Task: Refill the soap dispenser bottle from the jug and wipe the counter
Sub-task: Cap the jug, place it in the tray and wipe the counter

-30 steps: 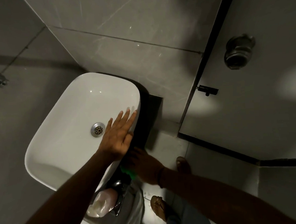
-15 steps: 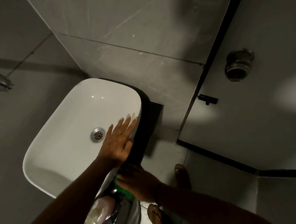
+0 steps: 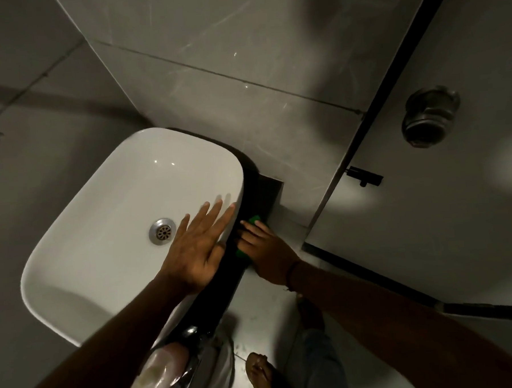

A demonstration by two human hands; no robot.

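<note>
My left hand (image 3: 196, 246) lies flat and spread on the right rim of the white basin (image 3: 108, 231), holding nothing. My right hand (image 3: 265, 248) presses a green cloth (image 3: 254, 220) onto the narrow black counter (image 3: 263, 190) beside the basin's right side. Only small green patches of the cloth show around my fingers. A pinkish soap dispenser bottle (image 3: 160, 371) stands at the counter's near end, below my left forearm. No jug is in view.
A chrome drain (image 3: 162, 230) sits in the basin's middle. Grey tiled walls close in behind and to the left. A partition door with a black latch (image 3: 365, 177) and a round metal fitting (image 3: 428, 116) stands at the right. My sandalled feet (image 3: 264, 374) are on the floor.
My right hand has slid the green cloth along the black counter away from me, from near the dispenser toward the far end. My left hand has stayed on the basin rim.
</note>
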